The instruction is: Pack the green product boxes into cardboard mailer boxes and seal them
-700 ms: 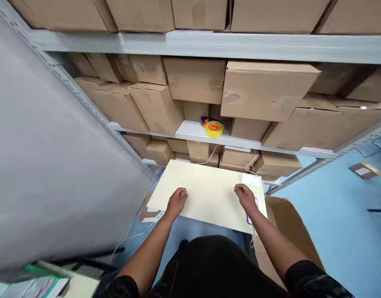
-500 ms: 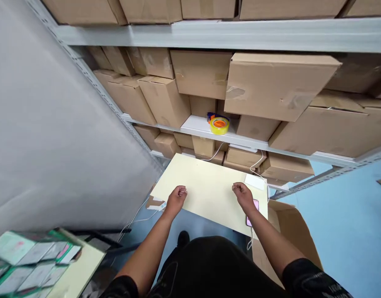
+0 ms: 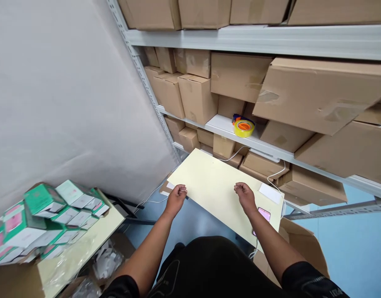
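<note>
The left forearm [image 3: 155, 244] is slanting forward and inward; the right forearm [image 3: 268, 240] is slanting inward from the opposite side, roughly mirroring it. Both are lying bare in front of the torso [image 3: 215, 267]. The left grip [image 3: 175, 201] is pointing forward and to the right, its fingers bending loosely inward. The right grip [image 3: 246, 198] is pointing forward and to the left, likewise bending loosely. Both grips are standing well apart, their fingertip contact appearing too small to determine.

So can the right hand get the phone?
Probably yes: the phone lies on the table, close to the right hand. The forearm hides part of it here, but nothing seems to lie on it.
</note>
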Available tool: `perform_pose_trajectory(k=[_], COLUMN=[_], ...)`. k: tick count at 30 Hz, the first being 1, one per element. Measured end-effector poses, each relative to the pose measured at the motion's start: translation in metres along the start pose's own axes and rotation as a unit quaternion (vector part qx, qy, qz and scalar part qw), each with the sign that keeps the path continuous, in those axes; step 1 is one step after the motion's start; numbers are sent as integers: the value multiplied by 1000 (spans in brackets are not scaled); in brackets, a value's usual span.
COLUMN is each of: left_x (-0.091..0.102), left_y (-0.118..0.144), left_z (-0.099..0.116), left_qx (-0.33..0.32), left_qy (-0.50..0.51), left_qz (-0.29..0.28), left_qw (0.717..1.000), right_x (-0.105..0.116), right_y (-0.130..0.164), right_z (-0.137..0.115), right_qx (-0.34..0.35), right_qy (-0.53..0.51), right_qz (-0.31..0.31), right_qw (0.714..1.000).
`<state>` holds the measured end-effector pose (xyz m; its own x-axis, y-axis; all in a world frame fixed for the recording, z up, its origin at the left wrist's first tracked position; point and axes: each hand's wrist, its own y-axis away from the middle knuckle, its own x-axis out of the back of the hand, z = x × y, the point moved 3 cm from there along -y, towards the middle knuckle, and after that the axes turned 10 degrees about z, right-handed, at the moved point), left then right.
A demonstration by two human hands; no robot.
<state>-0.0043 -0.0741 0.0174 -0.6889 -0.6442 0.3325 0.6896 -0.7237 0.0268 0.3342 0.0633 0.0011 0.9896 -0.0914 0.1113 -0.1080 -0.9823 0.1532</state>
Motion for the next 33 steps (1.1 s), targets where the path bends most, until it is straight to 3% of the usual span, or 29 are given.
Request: perform_pose_trajectory(k=[6, 13, 25, 33], left_x=[41, 114, 256, 310], left_y=[-4, -12, -26, -25], left_z=[-13, -29, -78, -119], left_qx=[19, 16, 36, 79], left_qy=[9, 13, 16, 31], left_qz=[34, 67, 136, 237], left_qw=[999, 998, 990, 968], right_x=[-43, -109, -249, -352], right_y=[12, 40, 103, 99], right_z=[-9, -20, -24, -33], right_qx=[19, 37, 57, 93], right_qy=[3, 22, 41, 70], right_qz=[-24, -49, -127, -253], right_qw=[1000, 998, 989, 961])
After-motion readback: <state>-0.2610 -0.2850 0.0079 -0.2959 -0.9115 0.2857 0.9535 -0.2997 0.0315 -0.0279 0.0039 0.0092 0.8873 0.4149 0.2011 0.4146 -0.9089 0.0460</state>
